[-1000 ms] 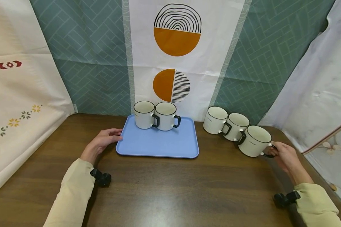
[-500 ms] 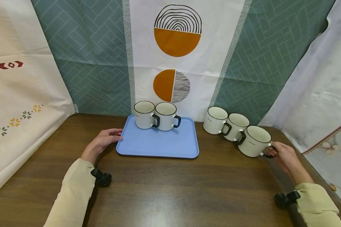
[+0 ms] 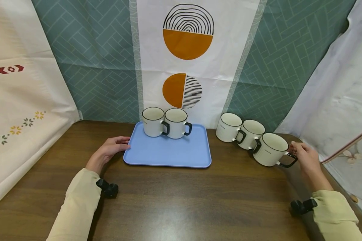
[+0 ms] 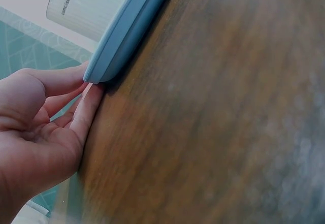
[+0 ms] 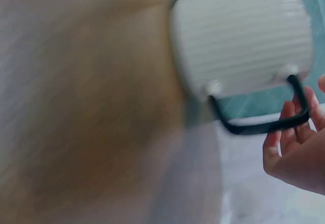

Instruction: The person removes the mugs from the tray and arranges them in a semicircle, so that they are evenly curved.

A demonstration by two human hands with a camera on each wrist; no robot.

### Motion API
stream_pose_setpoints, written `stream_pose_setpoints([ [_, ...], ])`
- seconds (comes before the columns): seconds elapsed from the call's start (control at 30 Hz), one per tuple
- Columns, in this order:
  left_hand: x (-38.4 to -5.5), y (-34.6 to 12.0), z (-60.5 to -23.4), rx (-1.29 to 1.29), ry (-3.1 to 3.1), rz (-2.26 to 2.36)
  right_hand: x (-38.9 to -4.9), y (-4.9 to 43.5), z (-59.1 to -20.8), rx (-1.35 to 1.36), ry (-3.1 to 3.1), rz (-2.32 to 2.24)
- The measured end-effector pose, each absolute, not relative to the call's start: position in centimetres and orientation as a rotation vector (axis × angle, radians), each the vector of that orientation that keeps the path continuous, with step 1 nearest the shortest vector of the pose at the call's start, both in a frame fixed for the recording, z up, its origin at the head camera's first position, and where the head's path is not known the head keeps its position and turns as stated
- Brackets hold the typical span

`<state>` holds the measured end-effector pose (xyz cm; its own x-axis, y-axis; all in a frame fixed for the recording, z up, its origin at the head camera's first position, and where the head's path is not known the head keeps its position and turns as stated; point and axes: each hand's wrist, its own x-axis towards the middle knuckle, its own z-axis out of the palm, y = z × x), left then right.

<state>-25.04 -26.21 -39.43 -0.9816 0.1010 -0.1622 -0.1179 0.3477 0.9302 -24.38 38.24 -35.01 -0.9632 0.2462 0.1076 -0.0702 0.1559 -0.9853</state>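
A blue tray [image 3: 168, 152] lies on the table with two white enamel-style mugs standing at its back. My left hand [image 3: 108, 150] pinches the tray's left rim, thumb on the upper edge and fingers below it in the left wrist view. At the right, three white mugs with black rims and black handles stand in a slanting row. Beside the nearest of them, a white mug [image 3: 270, 150], is my right hand [image 3: 309, 160]. Its fingers are loose behind the black handle [image 5: 266, 127] in the right wrist view, not gripping it.
On the tray stand a left mug [image 3: 153, 124] and a right mug [image 3: 175, 124]. Two further mugs, the left one [image 3: 227, 129] and the middle one [image 3: 249, 134], stand close to the back cloth [image 3: 102, 83]. Brown table [image 3: 181, 201] runs in front of the tray.
My right hand has let go of the nearest right-hand mug's handle and drawn slightly back to the right and up. The left hand, the tray and the mugs stay in place.
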Motion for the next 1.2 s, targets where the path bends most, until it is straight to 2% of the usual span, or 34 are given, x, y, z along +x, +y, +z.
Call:
stream_pose_setpoints([
  [0.27,-25.1,-26.2,-39.5,-0.007,2.413,1.696,-25.4,36.0,-31.9,-0.118,-2.26,1.683],
  [0.5,-25.1,-26.3,-39.8,-0.02,2.412,1.693,-26.2,32.1,-30.3,-0.005,-2.449,1.42],
  [0.87,-25.0,-26.3,-39.4,-0.006,2.412,1.68,-29.5,24.2,-30.0,0.245,-2.586,1.455],
  [1.2,-25.2,-26.2,-39.5,-0.006,2.413,1.672,-31.8,16.4,-32.1,0.339,-2.659,1.59],
])
